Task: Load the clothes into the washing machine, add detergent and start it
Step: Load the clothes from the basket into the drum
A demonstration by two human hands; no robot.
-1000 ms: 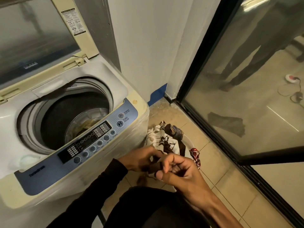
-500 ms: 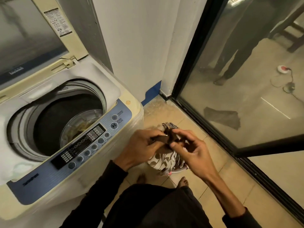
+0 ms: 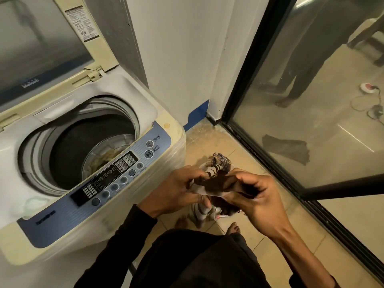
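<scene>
The cream, top-loading washing machine [image 3: 87, 163] stands with its glass-panelled lid [image 3: 47, 44] raised and its steel drum [image 3: 97, 150] open; a little yellowish cloth [image 3: 106, 157] already lies at the bottom. Beside the machine, above the tan tiled floor [image 3: 207, 142], both hands hold a brown-and-white patterned garment [image 3: 216, 183] drawn up from the remaining bundled clothes [image 3: 220, 161] below. The left hand [image 3: 178, 190] has its fingers curled, pinching the cloth at its near edge. The right hand [image 3: 255, 196] has its fingers bent round the brown part, thumb pressed on top. Whether either grip is firm cannot be told.

Judgement: loading is at an early stage, with detergent and start outstanding. To do this step well, the garment should be gathered fully into the hands so no end trails, carried over the blue control panel [image 3: 104, 183] without brushing the buttons, and dropped loosely into the drum rather than wadded.
</scene>
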